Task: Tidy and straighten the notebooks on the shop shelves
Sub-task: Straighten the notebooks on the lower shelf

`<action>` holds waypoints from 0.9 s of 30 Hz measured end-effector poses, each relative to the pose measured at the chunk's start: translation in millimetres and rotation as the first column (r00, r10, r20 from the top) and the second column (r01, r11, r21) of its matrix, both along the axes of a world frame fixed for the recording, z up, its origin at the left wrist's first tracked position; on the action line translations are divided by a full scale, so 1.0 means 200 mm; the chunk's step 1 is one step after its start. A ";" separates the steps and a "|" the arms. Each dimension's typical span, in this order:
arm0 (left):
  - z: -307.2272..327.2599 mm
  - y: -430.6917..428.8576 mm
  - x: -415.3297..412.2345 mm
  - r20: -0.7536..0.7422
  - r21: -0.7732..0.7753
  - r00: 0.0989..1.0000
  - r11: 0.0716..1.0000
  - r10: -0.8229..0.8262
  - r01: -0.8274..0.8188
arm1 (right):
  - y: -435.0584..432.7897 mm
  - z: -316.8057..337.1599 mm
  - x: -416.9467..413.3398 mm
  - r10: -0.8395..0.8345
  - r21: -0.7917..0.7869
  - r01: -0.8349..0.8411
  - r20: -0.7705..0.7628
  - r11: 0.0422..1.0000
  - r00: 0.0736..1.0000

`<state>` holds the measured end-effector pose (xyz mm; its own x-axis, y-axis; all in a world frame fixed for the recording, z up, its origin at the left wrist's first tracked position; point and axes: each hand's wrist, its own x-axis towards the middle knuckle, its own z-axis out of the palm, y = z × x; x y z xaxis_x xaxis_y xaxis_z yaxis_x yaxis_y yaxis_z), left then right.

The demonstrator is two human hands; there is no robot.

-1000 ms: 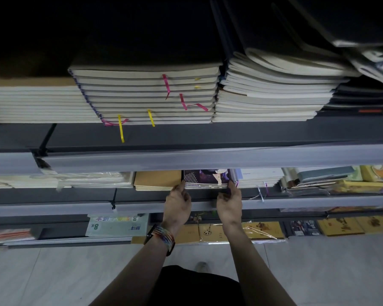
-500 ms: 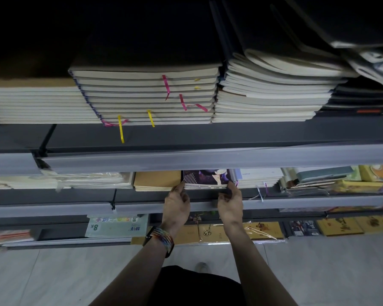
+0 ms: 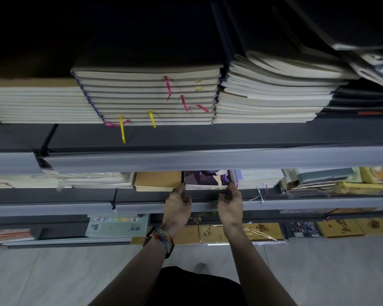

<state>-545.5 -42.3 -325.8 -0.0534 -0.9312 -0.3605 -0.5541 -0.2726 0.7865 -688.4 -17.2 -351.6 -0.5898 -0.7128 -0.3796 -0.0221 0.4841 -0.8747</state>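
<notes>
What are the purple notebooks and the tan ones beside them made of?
Purple stack: probably printed card covers over paper; a picture on top, pale page edges in front. Tan stack: seemingly matte kraft card; plain brown, no sheen.

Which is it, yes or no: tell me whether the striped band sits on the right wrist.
No, the striped band wraps the left wrist; the right wrist is bare.

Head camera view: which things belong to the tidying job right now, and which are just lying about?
In the job: left hand, right hand, purple illustrated notebook stack held between them.
Lying about: tan notebook stack, ribbon-marked notebook stack, green 8K pad pack.
</notes>
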 end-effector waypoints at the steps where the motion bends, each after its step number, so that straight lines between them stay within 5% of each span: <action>1: 0.00 0.00 0.00 -0.007 0.012 1.000 1.000 0.004 -0.004 | 0.00 0.00 0.00 -0.008 0.007 0.008 0.006 1.000 1.000; 22: -0.07 0.00 -0.01 -0.034 0.096 0.989 0.986 0.141 -0.137 | 0.03 -0.02 -0.01 -0.082 -0.044 0.091 0.169 0.995 0.982; 27: -0.09 0.01 -0.01 -0.097 0.096 0.985 0.987 0.140 -0.131 | 0.02 0.00 0.01 -0.217 -0.079 0.243 0.249 0.967 0.944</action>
